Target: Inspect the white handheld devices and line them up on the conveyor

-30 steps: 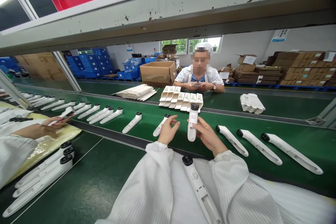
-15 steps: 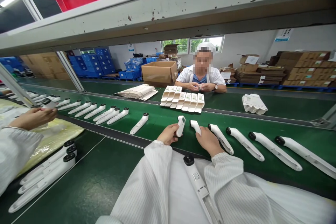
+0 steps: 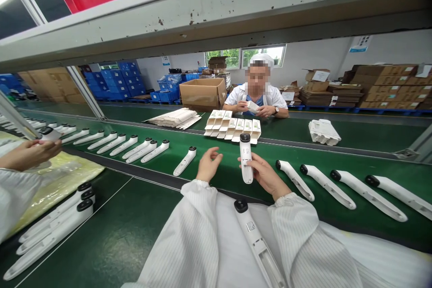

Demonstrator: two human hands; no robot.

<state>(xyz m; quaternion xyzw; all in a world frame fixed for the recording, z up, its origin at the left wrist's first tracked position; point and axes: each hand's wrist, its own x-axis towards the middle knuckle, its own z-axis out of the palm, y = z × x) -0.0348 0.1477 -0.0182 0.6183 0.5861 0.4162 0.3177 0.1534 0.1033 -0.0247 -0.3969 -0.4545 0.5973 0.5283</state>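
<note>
While the white handheld device [image 3: 246, 158] is gripped upright, the left hand [image 3: 209, 165] is held free of it.
Its long axis is kept near-vertical by the clenched fingers [image 3: 253, 160] of the right hand [image 3: 266, 175], dark tip pointing away; the left fingers [image 3: 214, 156] are released, with a second device [image 3: 185, 161] lying diagonally on the green counter [image 3: 303, 153] just left of them.

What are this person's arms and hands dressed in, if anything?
Both arms are covered by long white sleeves with fine stripes, gathered into elastic cuffs at the wrists. The left hand and right hand are bare, with no gloves, and no watch or ring shows on either.
</note>
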